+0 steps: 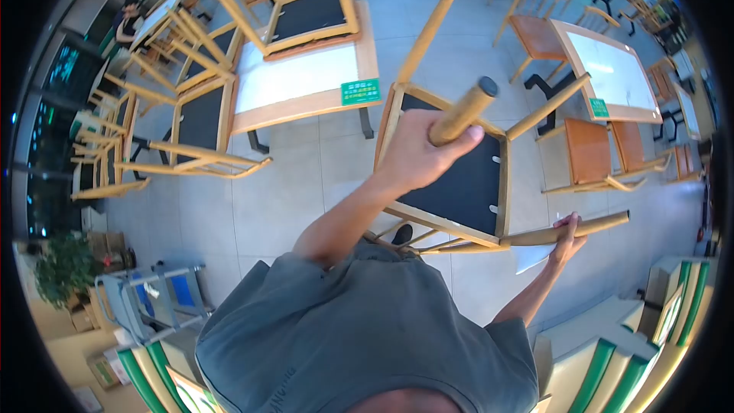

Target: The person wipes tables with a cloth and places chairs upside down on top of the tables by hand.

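A wooden chair is turned upside down in front of me, the dark underside of its seat [451,183] facing up and its legs pointing outward. My left hand [417,151] is wrapped round the near-left chair leg [465,113], whose dark end cap faces the camera. My right hand [567,239] is closed round another chair leg [608,223] at the right. A thin pale piece [534,258] shows just below that hand; whether it is cloth, paper or a blade I cannot tell. The chair's backrest bars [428,239] are near my waist.
Ahead on the left, upturned chairs [310,15] rest on a white-topped table [298,76] bearing a green sign [360,92]. Another table [612,69] with brown-seated chairs [587,151] stands right. A grey-blue cart [153,302] and a plant [65,268] are lower left. A person [128,21] sits far left.
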Demonstrator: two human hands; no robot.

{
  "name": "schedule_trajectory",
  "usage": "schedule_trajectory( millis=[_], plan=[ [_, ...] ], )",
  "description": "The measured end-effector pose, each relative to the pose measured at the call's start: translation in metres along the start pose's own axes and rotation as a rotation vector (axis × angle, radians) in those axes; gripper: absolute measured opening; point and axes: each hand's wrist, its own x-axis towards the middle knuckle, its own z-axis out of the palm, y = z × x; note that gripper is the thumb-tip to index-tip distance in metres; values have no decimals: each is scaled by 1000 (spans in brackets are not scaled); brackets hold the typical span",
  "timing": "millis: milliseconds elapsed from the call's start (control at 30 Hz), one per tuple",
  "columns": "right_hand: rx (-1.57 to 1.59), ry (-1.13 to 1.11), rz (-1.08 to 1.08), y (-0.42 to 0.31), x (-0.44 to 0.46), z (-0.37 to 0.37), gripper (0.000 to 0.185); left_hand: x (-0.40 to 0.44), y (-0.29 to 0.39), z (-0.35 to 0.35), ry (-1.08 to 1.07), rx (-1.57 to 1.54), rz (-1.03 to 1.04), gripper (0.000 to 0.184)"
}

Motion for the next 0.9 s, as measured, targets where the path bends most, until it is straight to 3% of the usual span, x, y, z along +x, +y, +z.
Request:
schedule_trajectory(
  millis=[133, 267, 467, 900],
  plan=[
    [139, -45, -99, -40, -21, 46, 33, -23, -17, -58, 200, -123, -41, 46],
    [82, -157, -177, -69, -42, 86, 26, -53, -37, -108, 432, -260, 10, 43],
    [58, -295, -308, -82, -69, 157, 21, -93, -86, -179, 602, -418, 79, 37],
    [-148, -449, -217, -110, -145, 322, 13, -126, -189, -333, 685, -467, 187, 32]
  ],
)
